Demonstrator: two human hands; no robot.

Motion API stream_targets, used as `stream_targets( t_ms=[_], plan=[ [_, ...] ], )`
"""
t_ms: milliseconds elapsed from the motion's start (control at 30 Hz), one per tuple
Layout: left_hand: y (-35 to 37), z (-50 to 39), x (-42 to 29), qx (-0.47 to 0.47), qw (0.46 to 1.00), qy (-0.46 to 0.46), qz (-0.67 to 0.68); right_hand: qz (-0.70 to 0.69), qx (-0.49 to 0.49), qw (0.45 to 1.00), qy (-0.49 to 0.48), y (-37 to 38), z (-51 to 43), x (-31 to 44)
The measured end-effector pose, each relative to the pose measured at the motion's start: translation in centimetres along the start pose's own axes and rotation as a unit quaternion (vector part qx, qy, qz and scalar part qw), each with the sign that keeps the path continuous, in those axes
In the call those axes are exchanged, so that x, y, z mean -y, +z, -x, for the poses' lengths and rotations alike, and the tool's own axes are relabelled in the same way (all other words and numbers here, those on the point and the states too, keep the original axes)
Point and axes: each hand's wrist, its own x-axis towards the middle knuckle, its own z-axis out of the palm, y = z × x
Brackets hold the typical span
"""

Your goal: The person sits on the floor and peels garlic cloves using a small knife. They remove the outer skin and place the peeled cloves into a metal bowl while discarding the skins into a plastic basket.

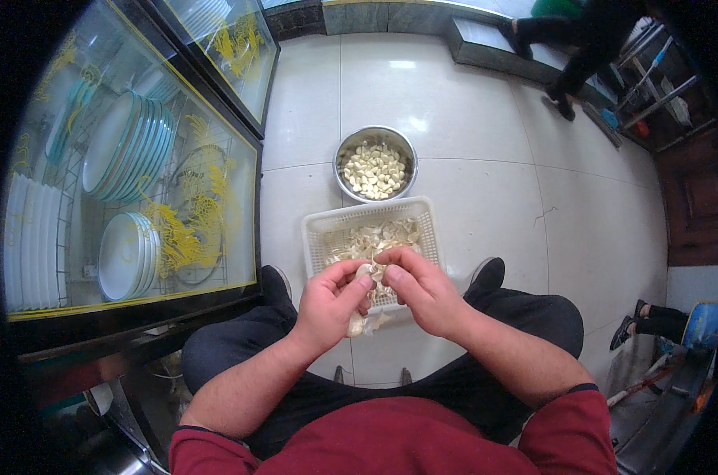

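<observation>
My left hand (337,298) holds a garlic clove (365,271) between thumb and fingers, with another pale clove (356,325) showing below its curled fingers. Beside it, my right hand (417,288) pinches a thin piece of skin at the clove, its index finger bent and its thumb close to the clove. Both hands are over a white plastic basket (368,212) that holds a heap of papery garlic skins (388,233). Just beyond the basket stands a round steel bowl (415,155) with many peeled garlic cloves (375,171) in it.
A glass-doored cabinet (258,196) with stacked plates (134,145) stands at the left. My shoes flank the basket on the tiled floor (483,202). At the upper right another person (572,53) is by a raised ledge (483,47); another person's feet (623,332) show at the lower right.
</observation>
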Motion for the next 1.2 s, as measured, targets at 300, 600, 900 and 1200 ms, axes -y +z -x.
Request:
stream_targets(
  t_ms=[300,600,900,1200],
  plan=[
    [-0.3,0.0,-0.3,-0.009,1.0,-0.003,0.02,0.061,0.057,0.996,-0.007,0.1,0.3,0.9],
    [-0.2,0.1,-0.2,-0.018,1.0,-0.004,0.014,0.075,0.062,0.995,0.01,0.2,0.5,1.1],
    [0.0,0.2,-0.1,-0.03,1.0,0.002,-0.004,0.092,0.056,0.994,-0.006,0.2,0.4,0.6],
    [-0.1,0.2,-0.4,-0.023,1.0,-0.01,0.008,0.07,0.063,0.995,0.012,0.2,0.4,0.6]
  ],
)
